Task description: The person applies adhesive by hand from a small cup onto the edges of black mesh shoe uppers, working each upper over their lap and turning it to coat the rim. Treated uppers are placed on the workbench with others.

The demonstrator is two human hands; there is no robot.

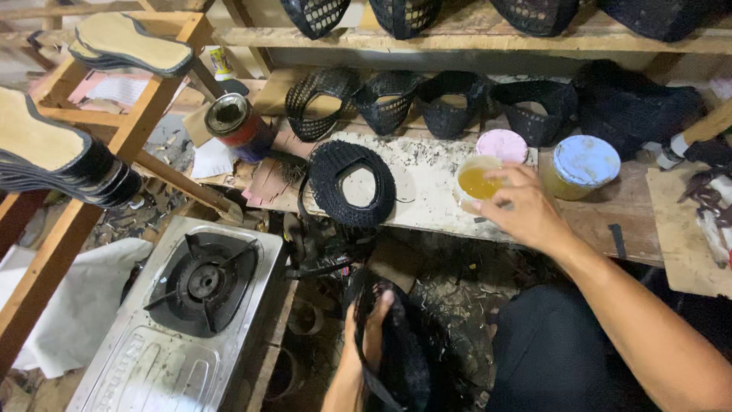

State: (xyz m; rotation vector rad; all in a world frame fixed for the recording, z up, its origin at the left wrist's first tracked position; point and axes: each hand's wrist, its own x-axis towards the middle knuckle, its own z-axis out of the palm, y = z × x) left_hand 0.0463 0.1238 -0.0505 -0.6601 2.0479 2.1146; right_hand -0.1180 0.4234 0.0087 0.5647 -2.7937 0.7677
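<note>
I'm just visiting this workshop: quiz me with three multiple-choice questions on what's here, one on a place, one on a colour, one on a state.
1. Where is the gas stove?
A. lower left, below the bench
B. on the top shelf
C. right of the jars

2. What colour is the loose lid behind the open jar?
A. green
B. pink
C. black

3. What is the state of the jar that the right hand reaches?
A. capped
B. tipped over
C. open, with amber liquid

Answers:
1 A: the stove sits low on the left, beneath the bench edge.
2 B: the round lid is pale pink.
3 C: its mouth is uncovered and yellow-amber liquid shows; the left hand holds a black woven shoe upper.
</note>
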